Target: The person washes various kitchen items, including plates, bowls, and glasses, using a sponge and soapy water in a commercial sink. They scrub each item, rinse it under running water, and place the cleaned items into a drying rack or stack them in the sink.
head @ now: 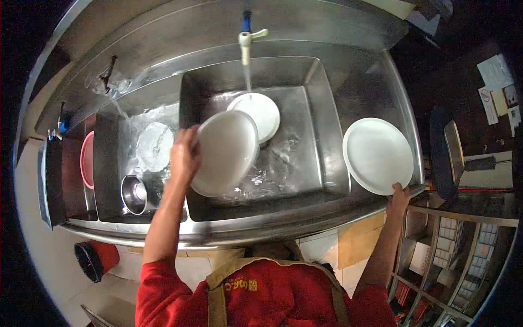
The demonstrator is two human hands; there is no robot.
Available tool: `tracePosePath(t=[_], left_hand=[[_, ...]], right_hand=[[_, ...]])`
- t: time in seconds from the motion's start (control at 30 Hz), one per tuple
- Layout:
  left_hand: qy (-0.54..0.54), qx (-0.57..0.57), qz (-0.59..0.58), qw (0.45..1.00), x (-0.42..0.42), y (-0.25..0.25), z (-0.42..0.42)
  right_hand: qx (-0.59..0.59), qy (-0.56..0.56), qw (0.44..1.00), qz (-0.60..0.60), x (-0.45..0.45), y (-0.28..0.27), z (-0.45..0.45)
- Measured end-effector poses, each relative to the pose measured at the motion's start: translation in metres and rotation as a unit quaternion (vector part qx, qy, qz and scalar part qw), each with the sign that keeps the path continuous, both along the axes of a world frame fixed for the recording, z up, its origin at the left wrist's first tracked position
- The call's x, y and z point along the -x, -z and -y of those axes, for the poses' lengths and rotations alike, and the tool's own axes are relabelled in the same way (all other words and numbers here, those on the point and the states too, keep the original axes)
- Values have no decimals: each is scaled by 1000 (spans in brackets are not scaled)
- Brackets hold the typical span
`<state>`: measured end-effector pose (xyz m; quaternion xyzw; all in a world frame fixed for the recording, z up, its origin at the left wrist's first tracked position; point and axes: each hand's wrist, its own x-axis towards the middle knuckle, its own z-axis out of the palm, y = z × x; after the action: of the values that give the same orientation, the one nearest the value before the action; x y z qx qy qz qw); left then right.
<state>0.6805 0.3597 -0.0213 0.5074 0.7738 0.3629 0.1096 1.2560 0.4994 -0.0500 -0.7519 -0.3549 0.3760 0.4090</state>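
My left hand (185,155) grips the left rim of a white oval plate (224,153), tilted above the middle sink basin. Behind it, a white plate (261,116) lies in that basin under water running from a tap (245,41). At the right, my right hand (398,196) holds the near edge of another white oval plate (378,157) at the steel drainboard. In the basin to the left are a white round item (155,146) under splashing water and a steel pot (135,195). My left fingertips are partly hidden by the plate.
A second running tap (107,81) is over the left basin. A pink basin (88,159) sits in the far-left compartment. A red bucket with a black liner (96,259) stands on the floor. Metal shelving (461,216) holds items at the lower right, near a dark pan (443,151).
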Motion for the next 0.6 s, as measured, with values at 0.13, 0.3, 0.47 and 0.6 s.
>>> tracePosePath(t=[0.13,0.3,0.47,0.6], left_hand=[[27,127,-83,988,-51,71,-33],[15,200,-17,980,-60,145,-39],[33,304,67,950,-34,259,-19],[-55,385,69,919,-70,275,-36]], right_hand=[[-68,73,990,-96,17,-12,-14],[-42,19,992,-118,-41,28,-33],[-24,-35,974,-223,-36,46,-37],[-33,-88,992,-78,-8,9,-22]])
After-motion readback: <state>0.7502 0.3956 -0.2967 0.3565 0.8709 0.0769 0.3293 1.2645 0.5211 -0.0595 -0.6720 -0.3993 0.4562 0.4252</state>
